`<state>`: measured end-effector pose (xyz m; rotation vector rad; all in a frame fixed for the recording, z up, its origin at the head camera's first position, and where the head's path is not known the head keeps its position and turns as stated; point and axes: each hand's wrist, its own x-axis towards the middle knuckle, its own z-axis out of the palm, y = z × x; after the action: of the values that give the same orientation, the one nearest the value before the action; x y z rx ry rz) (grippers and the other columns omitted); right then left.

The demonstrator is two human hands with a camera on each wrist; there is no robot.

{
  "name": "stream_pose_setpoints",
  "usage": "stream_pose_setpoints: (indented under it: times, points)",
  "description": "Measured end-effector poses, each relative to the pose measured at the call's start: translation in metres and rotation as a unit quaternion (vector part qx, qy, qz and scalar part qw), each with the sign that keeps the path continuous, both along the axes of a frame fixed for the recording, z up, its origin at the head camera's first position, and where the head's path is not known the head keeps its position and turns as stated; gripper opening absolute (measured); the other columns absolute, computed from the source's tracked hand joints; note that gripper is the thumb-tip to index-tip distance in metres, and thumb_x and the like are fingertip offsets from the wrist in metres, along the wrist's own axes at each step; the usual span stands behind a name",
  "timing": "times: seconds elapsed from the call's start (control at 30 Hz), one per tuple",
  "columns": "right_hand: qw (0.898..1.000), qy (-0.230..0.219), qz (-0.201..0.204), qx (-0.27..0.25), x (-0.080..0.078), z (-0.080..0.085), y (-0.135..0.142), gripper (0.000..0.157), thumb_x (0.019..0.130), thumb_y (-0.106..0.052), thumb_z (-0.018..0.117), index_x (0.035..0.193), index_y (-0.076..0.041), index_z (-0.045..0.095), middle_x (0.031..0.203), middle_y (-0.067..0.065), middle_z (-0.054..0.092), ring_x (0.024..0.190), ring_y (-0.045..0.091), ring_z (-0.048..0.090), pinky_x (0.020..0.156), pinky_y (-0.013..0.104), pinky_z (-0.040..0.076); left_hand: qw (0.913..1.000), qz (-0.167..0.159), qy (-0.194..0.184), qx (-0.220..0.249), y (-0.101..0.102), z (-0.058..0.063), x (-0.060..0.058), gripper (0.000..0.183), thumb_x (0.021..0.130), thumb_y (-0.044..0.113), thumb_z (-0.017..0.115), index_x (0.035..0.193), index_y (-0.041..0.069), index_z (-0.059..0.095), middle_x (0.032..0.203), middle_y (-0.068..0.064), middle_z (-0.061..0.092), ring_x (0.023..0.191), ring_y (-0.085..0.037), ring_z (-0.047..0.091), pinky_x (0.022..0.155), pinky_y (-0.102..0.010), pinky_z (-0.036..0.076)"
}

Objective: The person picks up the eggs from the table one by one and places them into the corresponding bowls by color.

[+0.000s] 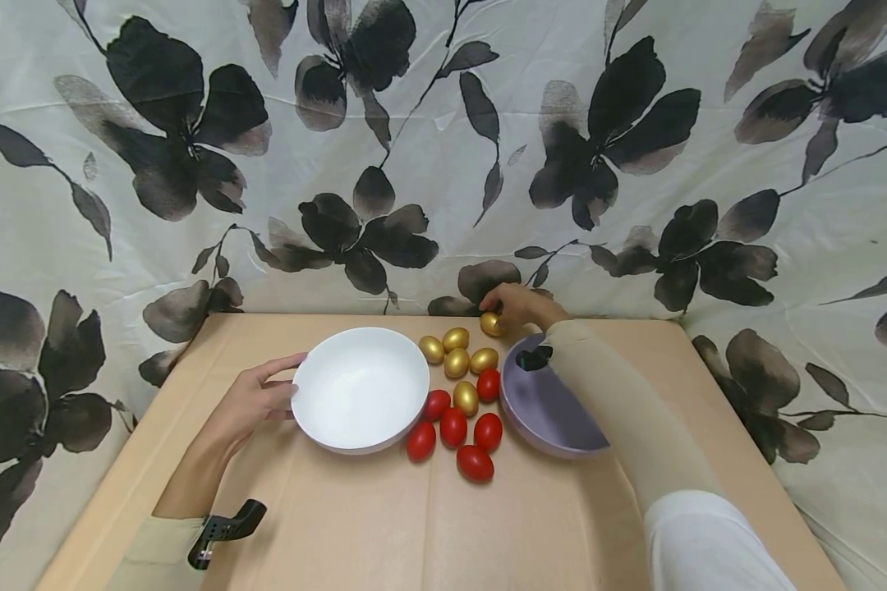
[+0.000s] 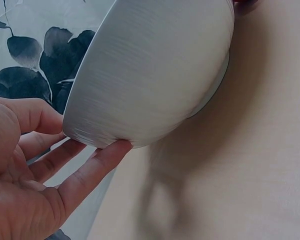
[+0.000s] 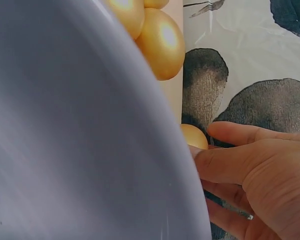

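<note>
A white bowl (image 1: 360, 390) stands left of the middle of the table. My left hand (image 1: 257, 396) holds its left side, the thumb at the rim and the fingers against the outer wall (image 2: 155, 75). At the table's back edge, my right hand (image 1: 523, 308) pinches a golden egg (image 1: 490, 323). This hand is just beyond the purple bowl (image 1: 535, 406), whose rim hides part of the egg (image 3: 195, 136) in the right wrist view. Several other golden eggs (image 1: 456, 363) and several red eggs (image 1: 453, 428) lie between the two bowls.
A light wooden table (image 1: 355, 525) carries everything. Behind it and along both sides hangs a pale cloth (image 1: 473, 148) with dark flowers. My right sleeve (image 1: 621, 410) passes over the purple bowl's right side and hides part of it.
</note>
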<state>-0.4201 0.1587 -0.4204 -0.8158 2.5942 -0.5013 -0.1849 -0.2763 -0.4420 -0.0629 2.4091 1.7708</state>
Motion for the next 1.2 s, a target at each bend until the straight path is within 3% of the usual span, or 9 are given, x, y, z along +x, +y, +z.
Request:
stream_pose_setpoints:
  times: [0.5, 0.93, 1.2]
  points:
    - [0.998, -0.002, 0.000, 0.057, 0.005, 0.000, -0.006, 0.042, 0.087, -0.004, 0.076, 0.128, -0.002, 0.067, 0.120, 0.015, 0.068, 0.111, 0.029, 0.060, 0.105, 0.044, 0.048, 1.0000, -0.006, -0.003, 0.001, -0.003, 0.001, 0.001, 0.057, 0.098, 0.005, 0.057, 0.154, 0.008, 0.043, 0.155, -0.025, 0.040, 0.106, -0.024, 0.069, 0.080, -0.043, 0.062]
    - [0.998, -0.013, 0.025, 0.060, 0.010, 0.002, -0.005, 0.043, 0.086, -0.005, 0.077, 0.127, 0.001, 0.066, 0.119, 0.015, 0.069, 0.112, 0.030, 0.062, 0.105, 0.044, 0.048, 1.0000, -0.008, -0.002, -0.004, -0.003, 0.002, 0.003, 0.057, 0.098, 0.005, 0.055, 0.154, 0.008, 0.043, 0.155, -0.025, 0.041, 0.108, -0.030, 0.069, 0.079, -0.043, 0.063]
    - [0.998, -0.014, 0.016, 0.060, 0.013, 0.003, -0.005, 0.042, 0.084, -0.004, 0.076, 0.125, -0.001, 0.067, 0.118, 0.013, 0.069, 0.109, 0.028, 0.061, 0.103, 0.043, 0.049, 0.9999, -0.010, -0.005, -0.004, -0.004, 0.003, 0.004, 0.058, 0.098, 0.004, 0.055, 0.155, 0.008, 0.042, 0.156, -0.025, 0.039, 0.110, -0.032, 0.068, 0.080, -0.043, 0.062]
